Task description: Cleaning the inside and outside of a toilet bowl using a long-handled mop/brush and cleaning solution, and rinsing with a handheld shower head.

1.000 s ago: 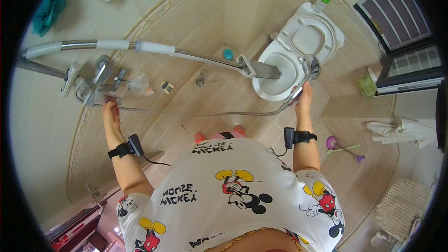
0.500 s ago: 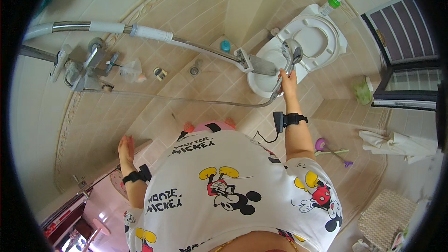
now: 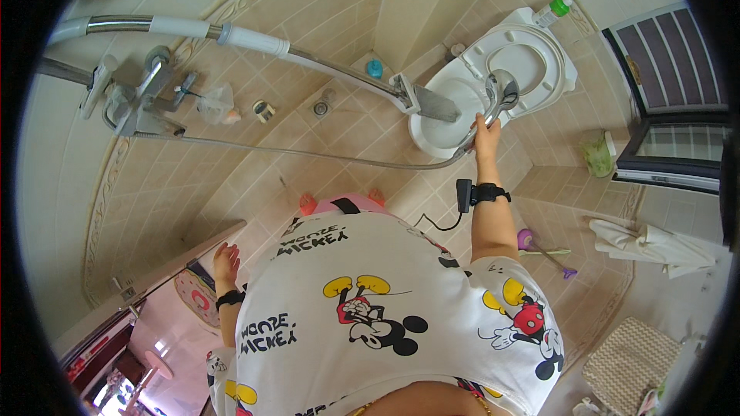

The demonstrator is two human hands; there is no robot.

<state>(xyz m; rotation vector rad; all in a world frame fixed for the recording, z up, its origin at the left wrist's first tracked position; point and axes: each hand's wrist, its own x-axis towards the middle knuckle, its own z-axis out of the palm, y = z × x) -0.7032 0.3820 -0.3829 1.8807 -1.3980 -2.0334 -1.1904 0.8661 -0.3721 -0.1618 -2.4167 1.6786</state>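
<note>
Gripping: right hand (image 3: 487, 136) wrapped round shower head (image 3: 502, 89) handle; head points 12–1 o'clock, seen against toilet (image 3: 425, 137), height unclear.
Hose (image 3: 331, 157): runs 9 o'clock to tap (image 3: 139, 108); could tug the head aside if overreached.
Handle: might slip if wet.
Left hand (image 3: 226, 262): 8 o'clock, fingers loose, nothing seen in it.
Shirt (image 3: 378, 246): dark lettering, cartoon figures.
Bottle (image 3: 549, 15): 1 o'clock, label too small to read.
</note>
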